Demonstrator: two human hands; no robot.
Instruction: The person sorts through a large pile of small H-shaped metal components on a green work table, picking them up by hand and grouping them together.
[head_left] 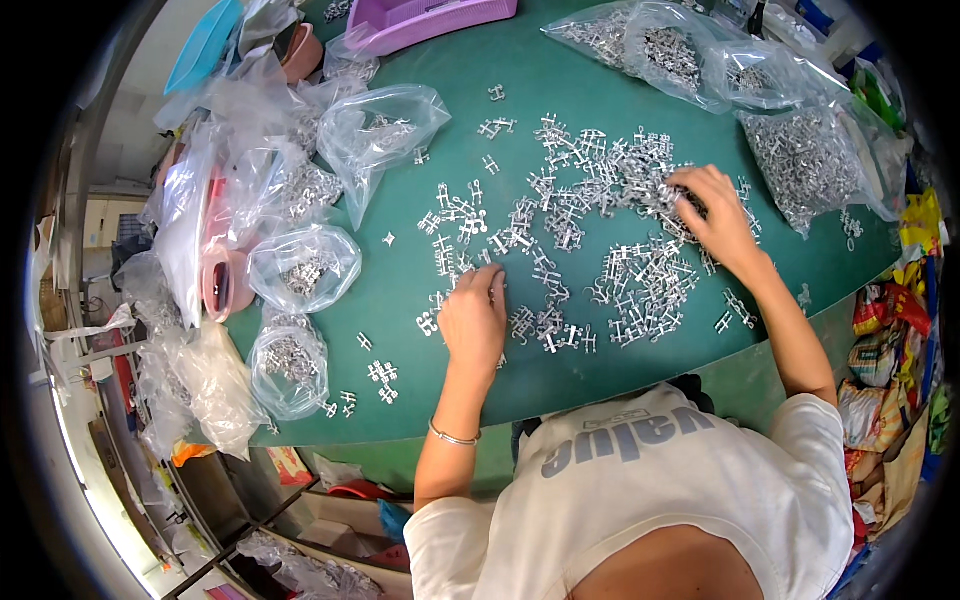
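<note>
Small silvery metal parts [645, 290], many of them H-shaped, lie in loose clusters across the green table. At the far right of these clusters, my right hand [715, 215] is bent over a dense heap [640, 165], its fingers and thumb curled around some of the parts. My left hand [475, 318], with a bracelet [453, 435] on its wrist, rests lower and further left beside another group [458, 215]. Its fingers are closed together at the tips. What they hold, if anything, is hidden. A few parts lie scattered at lower left [382, 372].
Open clear plastic bags [375, 130] of metal parts line the table's left side. A large filled bag [805, 165] and more bags [670, 55] stand at the right and far right. A purple basket [430, 22] sits at the far edge. Colourful packages [880, 360] crowd the right side.
</note>
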